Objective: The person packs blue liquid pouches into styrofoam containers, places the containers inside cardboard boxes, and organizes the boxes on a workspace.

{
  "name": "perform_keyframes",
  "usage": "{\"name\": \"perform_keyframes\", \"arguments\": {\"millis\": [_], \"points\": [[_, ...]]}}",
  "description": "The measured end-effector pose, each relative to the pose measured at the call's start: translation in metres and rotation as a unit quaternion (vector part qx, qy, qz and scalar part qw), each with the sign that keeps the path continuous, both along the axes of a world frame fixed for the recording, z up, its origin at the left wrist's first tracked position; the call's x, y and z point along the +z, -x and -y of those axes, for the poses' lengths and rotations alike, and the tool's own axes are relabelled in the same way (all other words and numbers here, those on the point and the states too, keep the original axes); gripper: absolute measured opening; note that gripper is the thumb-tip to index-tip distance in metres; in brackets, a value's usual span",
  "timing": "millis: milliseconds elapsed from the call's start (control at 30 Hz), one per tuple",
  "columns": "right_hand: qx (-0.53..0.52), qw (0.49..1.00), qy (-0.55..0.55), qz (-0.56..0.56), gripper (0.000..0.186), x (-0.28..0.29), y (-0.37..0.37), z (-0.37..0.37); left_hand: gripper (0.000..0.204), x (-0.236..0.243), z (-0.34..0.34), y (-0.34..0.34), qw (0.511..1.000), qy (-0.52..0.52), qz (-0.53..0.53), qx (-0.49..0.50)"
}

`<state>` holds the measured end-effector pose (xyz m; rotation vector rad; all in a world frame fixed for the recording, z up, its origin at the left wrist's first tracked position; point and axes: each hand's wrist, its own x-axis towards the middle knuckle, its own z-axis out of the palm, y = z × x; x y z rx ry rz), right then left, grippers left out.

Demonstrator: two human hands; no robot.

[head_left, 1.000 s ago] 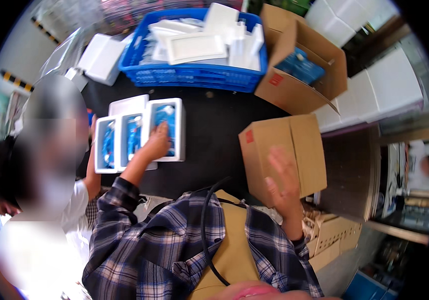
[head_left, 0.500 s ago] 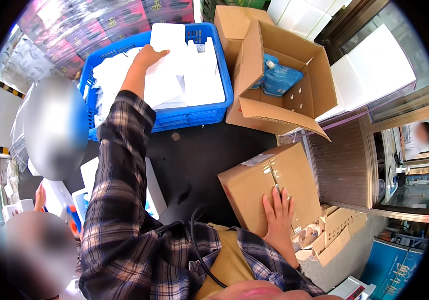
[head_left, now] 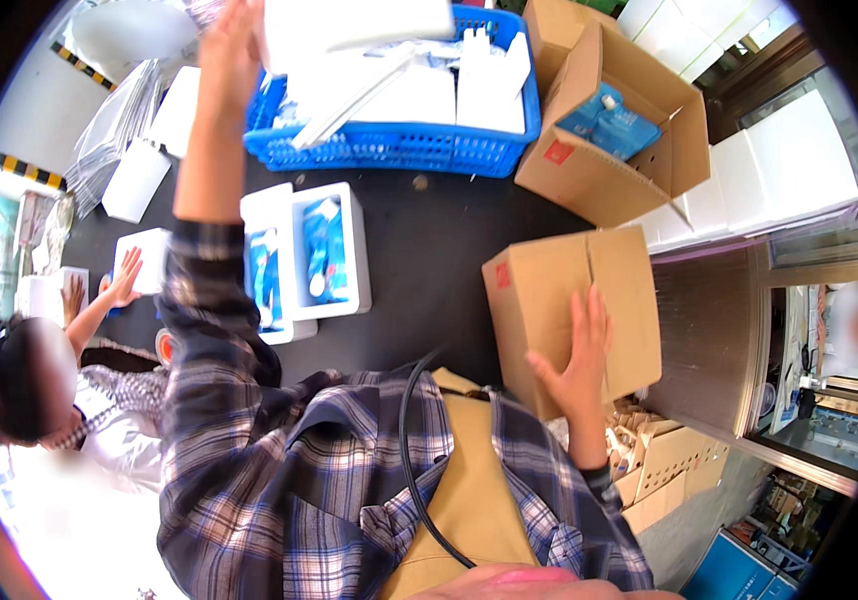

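My left hand (head_left: 232, 50) is raised at the top edge, blurred, with its fingers closed along the side of a white foam lid (head_left: 359, 22). The lid is tilted above a blue plastic basket (head_left: 389, 148), which holds more white foam pieces (head_left: 419, 95). On my right, a closed cardboard carton (head_left: 549, 300) rests on the black table. My right hand (head_left: 579, 350) lies on the carton's top, fingers out and thumb spread. Left of the middle stand two white foam boxes, a nearer one (head_left: 299, 333) and another (head_left: 357, 250), with blue pouches (head_left: 324, 255) inside.
An open carton (head_left: 589, 170) with blue pouches stands at the back right, beside stacked white boxes (head_left: 799, 150). At left, a co-worker's hand (head_left: 124, 275) rests by a white box (head_left: 149, 250). Flattened cardboard (head_left: 669, 480) lies at lower right. The black table (head_left: 419, 260) spans the middle.
My left hand has gone from the basket's middle to its left, with the foam lid lifted and tilted. The head view has shifted. The carton under my right hand appears turned.
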<state>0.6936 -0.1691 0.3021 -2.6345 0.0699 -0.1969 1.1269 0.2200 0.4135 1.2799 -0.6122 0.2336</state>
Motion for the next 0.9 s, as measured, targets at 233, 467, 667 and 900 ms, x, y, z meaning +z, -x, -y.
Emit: {"name": "perform_keyframes", "arguments": {"millis": [233, 467, 667, 900], "points": [[0.127, 0.971, -0.103, 0.176, 0.093, 0.033, -0.046, -0.103, 0.057, -0.186, 0.098, 0.272, 0.97, 0.001, -0.243, -0.013], [0.186, 0.969, 0.148, -0.073, 0.048, -0.034, -0.065, -0.115, 0.046, -0.271, 0.041, 0.376, 0.867, -0.003, -0.499, -0.007], [0.307, 0.947, 0.094, 0.013, 0.049, -0.012, -0.035, -0.101, 0.028, -0.235, 0.022, 0.409, 0.921, -0.099, -0.375, 0.037], [0.075, 0.988, 0.136, 0.02, 0.06, 0.027, -0.035, 0.055, 0.038, -0.05, 0.168, 0.282, 0.989, -0.135, -0.047, -0.039]]}}
